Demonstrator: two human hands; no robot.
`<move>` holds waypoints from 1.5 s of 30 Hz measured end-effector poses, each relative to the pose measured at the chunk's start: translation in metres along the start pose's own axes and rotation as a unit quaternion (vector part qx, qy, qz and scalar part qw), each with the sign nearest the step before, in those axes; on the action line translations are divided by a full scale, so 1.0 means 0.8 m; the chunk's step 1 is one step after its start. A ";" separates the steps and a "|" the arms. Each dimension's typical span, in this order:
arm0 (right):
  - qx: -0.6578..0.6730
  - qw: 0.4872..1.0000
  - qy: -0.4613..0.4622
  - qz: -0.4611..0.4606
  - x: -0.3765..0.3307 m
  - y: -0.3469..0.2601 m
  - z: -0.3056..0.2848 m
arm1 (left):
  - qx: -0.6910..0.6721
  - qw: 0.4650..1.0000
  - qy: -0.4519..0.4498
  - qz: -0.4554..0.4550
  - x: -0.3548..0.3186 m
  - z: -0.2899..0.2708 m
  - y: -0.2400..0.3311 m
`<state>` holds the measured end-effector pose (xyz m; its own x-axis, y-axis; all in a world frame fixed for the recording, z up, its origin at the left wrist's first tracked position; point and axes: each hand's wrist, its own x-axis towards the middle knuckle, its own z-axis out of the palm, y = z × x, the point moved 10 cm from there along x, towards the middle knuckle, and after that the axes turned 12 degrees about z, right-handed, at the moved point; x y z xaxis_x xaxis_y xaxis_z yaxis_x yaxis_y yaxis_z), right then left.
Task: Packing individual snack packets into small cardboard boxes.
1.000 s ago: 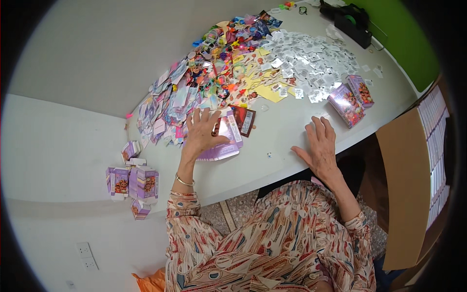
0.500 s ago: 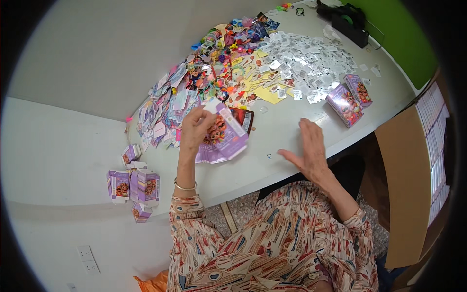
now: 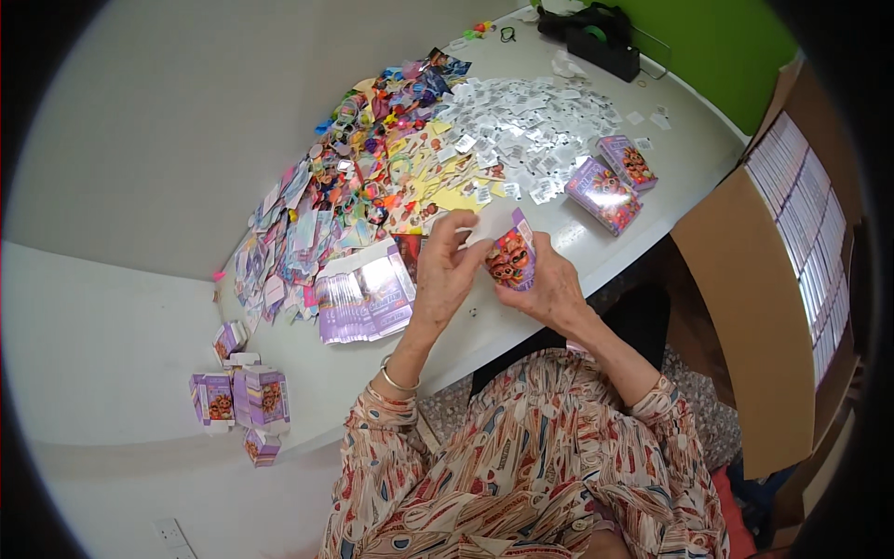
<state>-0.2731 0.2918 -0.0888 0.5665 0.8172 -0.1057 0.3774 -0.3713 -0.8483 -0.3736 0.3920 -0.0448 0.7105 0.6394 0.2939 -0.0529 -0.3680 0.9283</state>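
Note:
A small purple carton (image 3: pixel 511 259) with a colourful printed front is in my right hand (image 3: pixel 551 291). My right thumb lies across its lower front and the fingers close round its right side. White inner card shows at its upper left. My left hand (image 3: pixel 444 272) is beside it with fingers bent and apart from the thumb, whose tip is at the carton's left edge. Left of my left hand, a fanned stack of flat purple cartons (image 3: pixel 365 296) lies on the table. A dark red printed packet (image 3: pixel 408 253) is partly hidden behind my left hand.
Two filled-out purple boxes (image 3: pixel 603 196) rest on the right. Behind lie heaps of silvery packets (image 3: pixel 531 126), colourful trinkets (image 3: pixel 372 140) and pastel cards (image 3: pixel 279 233). Several purple boxes (image 3: pixel 261 396) stand at the left edge. A large cardboard box (image 3: pixel 745 326) with packed rows is at right.
My left hand has brought a flat carton right, off the stack. My right hand has moved in and taken hold of it, and the carton is partly opened out. The view has shifted.

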 end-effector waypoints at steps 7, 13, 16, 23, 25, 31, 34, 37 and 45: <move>0.159 0.980 -0.119 0.004 0.003 0.010 -0.003 | -0.163 0.985 0.050 -0.024 -0.033 0.017 -0.030; 0.260 0.945 -0.196 0.035 -0.002 0.026 0.001 | -0.225 0.964 -0.030 -0.142 -0.046 0.036 -0.072; 0.243 0.944 -0.225 0.018 -0.006 0.024 -0.004 | -0.186 0.972 -0.093 -0.113 -0.039 0.039 -0.056; 0.269 0.910 -0.313 0.033 -0.018 0.025 0.007 | -0.127 0.939 -0.279 -0.154 -0.034 0.055 -0.017; 0.243 0.912 -0.327 0.040 -0.022 0.027 0.011 | -0.144 0.934 -0.288 -0.156 -0.040 0.057 -0.021; 0.272 0.917 -0.291 0.009 -0.020 0.042 0.017 | -0.121 0.944 -0.287 -0.107 -0.053 0.066 -0.019; 0.215 0.935 -0.280 0.031 -0.019 0.047 0.008 | -0.049 0.952 -0.299 -0.053 -0.057 0.065 -0.022; 0.129 0.956 -0.262 0.025 -0.017 0.047 0.002 | 0.108 0.950 -0.289 0.056 -0.052 0.064 -0.003; -0.086 0.985 -0.052 -0.138 -0.018 0.028 -0.022 | 0.189 0.968 -0.093 0.136 -0.054 0.068 0.032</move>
<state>-0.2602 0.2639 -0.0969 0.3496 0.9352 0.0568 0.6299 -0.1897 -0.7532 -0.3676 0.3182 -0.0461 0.8224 0.3640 0.4372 -0.0204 -0.7492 0.6621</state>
